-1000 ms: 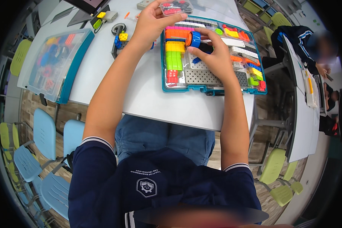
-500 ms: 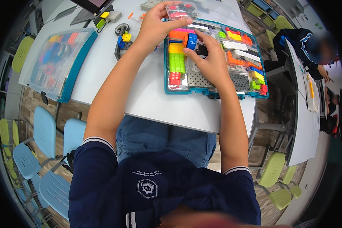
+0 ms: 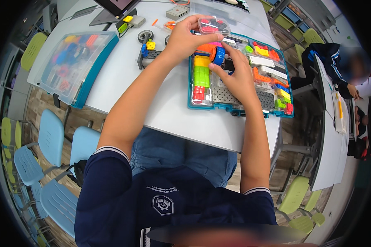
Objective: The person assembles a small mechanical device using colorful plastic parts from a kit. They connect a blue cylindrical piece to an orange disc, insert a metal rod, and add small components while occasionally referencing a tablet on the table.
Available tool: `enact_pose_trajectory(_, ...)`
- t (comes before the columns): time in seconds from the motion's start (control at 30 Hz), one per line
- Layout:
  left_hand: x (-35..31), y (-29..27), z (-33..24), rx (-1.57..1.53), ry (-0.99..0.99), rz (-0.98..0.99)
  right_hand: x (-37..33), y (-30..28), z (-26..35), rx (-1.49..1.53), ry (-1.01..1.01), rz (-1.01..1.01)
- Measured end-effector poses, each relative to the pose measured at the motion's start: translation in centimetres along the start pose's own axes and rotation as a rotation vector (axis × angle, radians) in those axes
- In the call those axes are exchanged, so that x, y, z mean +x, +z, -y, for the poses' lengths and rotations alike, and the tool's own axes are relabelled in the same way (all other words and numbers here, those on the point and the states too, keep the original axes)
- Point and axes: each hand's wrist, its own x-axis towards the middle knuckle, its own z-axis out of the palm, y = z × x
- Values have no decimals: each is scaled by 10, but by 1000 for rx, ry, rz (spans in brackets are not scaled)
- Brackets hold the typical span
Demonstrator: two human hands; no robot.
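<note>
My left hand (image 3: 185, 38) holds up a small clear plastic box (image 3: 214, 26) with red and dark pieces inside, over the far left part of the parts case. Just below it, my right hand (image 3: 238, 74) has its thumb and fingers around a blue and orange round part (image 3: 218, 56). That part is at the left of the open teal-edged parts case (image 3: 202, 106); whether it touches the pieces under it I cannot tell. Yellow, green and red blocks (image 3: 201, 76) fill the compartment beside it. My fingers partly cover the middle of the case.
A lidded clear case with a teal edge (image 3: 84, 88) stands at the left of the white table (image 3: 169, 99). Between the cases lies a grey wheeled assembly (image 3: 146, 61). A laptop (image 3: 113, 10) and a grey block (image 3: 177, 12) are farther back. Another person (image 3: 332, 57) sits at the right.
The whole view has shifted slightly, so the table and both hands appear lower and farther right. Both hands keep nearly the same grip and place over the parts case.
</note>
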Motion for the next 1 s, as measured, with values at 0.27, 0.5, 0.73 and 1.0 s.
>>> enact_pose_trajectory(0.27,-3,1,-10,-76,-5,41,4,-11,-7,109,45,-95)
enact_pose_trajectory(0.5,-12,11,-26,-85,-86,148,8,-25,4,96,-99,-432)
enact_pose_trajectory(0.73,-22,26,-30,-288,-78,212,7,-25,15,11,-351,-472)
enact_pose_trajectory(1.0,-23,30,-29,-311,-40,278,5,-27,11,-75,-395,-544)
